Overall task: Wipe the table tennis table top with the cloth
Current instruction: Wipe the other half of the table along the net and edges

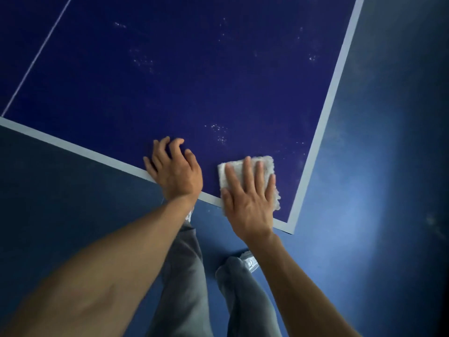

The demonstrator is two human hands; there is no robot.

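Note:
The dark blue table tennis table top (184,76) fills the upper part of the head view, with white border lines along its near and right edges. A folded white fluffy cloth (266,166) lies near the table's near right corner. My right hand (247,198) presses flat on the cloth with straight, spread fingers. My left hand (175,169) rests on the table at its near edge, left of the cloth, fingers bent with the tips on the surface, holding nothing. Pale speckled marks show on the blue surface beyond the cloth.
A thin white centre line (38,54) runs up the table at the far left. The blue floor (376,190) surrounds the table corner. My legs in grey trousers (189,276) and a light shoe (250,261) stand just below the near edge.

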